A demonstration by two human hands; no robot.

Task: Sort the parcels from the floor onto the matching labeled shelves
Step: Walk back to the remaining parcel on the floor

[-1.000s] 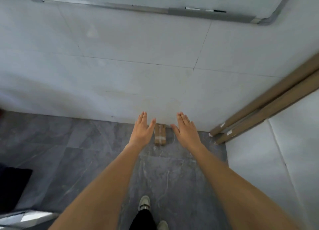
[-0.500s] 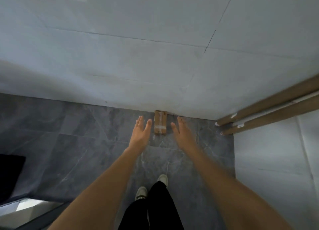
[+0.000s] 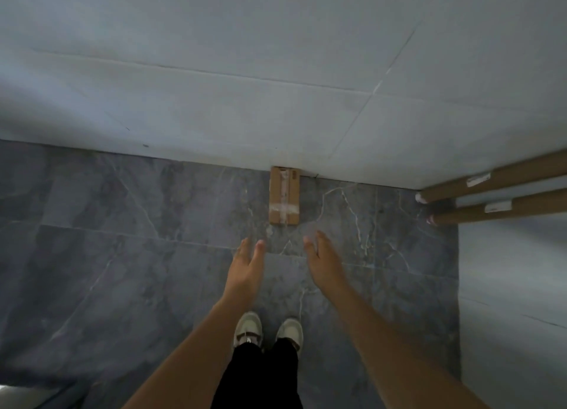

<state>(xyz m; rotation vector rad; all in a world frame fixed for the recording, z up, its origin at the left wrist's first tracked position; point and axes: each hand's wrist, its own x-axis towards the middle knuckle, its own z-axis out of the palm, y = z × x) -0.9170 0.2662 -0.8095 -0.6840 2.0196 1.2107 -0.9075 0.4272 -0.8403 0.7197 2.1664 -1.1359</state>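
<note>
Clearly the step in hand is the pick-up of a parcel: a small brown cardboard box (image 3: 284,195) lies flat on the grey marbled floor (image 3: 122,255) just above the middle of the frame, its far end touching the foot of the pale wall (image 3: 276,86). Both arms reach toward it from the bottom of the frame. The left hand (image 3: 245,270) and the right hand (image 3: 325,264) are open and empty, fingers spread loosely, each just short of the box's near end and apart from it, one to either side. By my judgement the next move calls for the hands to come further forward and down, close on the two long sides of the box and lift it; its label is too small to read, so which shelf it belongs on cannot be told. Two cardboard tubes (image 3: 497,193) lean in at the right edge. Compared with half a second ago, the hands sit lower in the frame and no longer flank the box, and both shoes (image 3: 267,328) now show side by side.
</note>
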